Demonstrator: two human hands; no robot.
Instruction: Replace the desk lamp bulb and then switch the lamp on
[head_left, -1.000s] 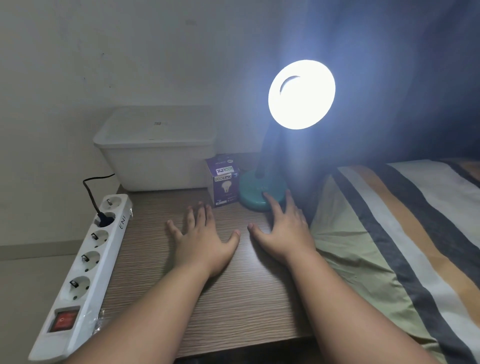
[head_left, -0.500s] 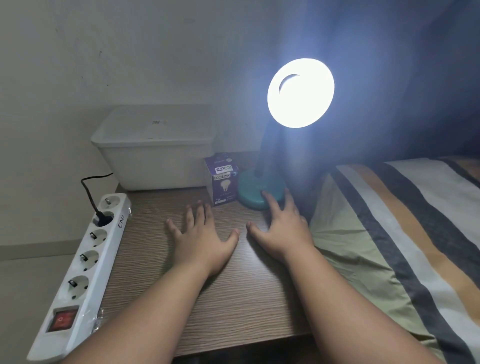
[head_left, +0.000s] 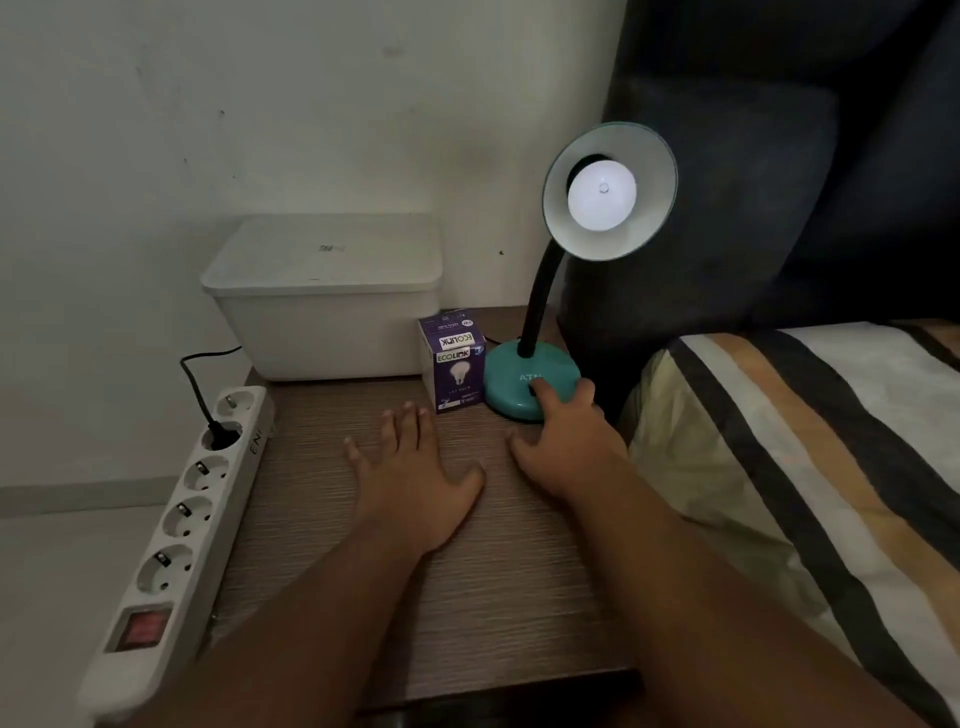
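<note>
My right hand (head_left: 569, 441) reached across the wooden bedside table (head_left: 467, 597), its forefinger pressed on the dark switch in the teal base (head_left: 511, 379) of the desk lamp, the other fingers spread loosely and gripping nothing. My left hand (head_left: 415, 478) lay flat on the tabletop, palm down, fingers apart and empty. The lamp's black gooseneck (head_left: 537, 301) curved up to the round shade (head_left: 610, 189), which faced me; the bulb (head_left: 601, 195) sat screwed inside it, showing pale white without glare. A purple Ecolink bulb box (head_left: 452, 361) stood upright just beside the base, in front of a lidded white plastic container (head_left: 324, 296) against the wall. A white power strip (head_left: 182, 530) ran along the table's left edge with one black plug (head_left: 221, 434) seated in it. A striped bedcover (head_left: 805, 467) lay to the right.
</note>
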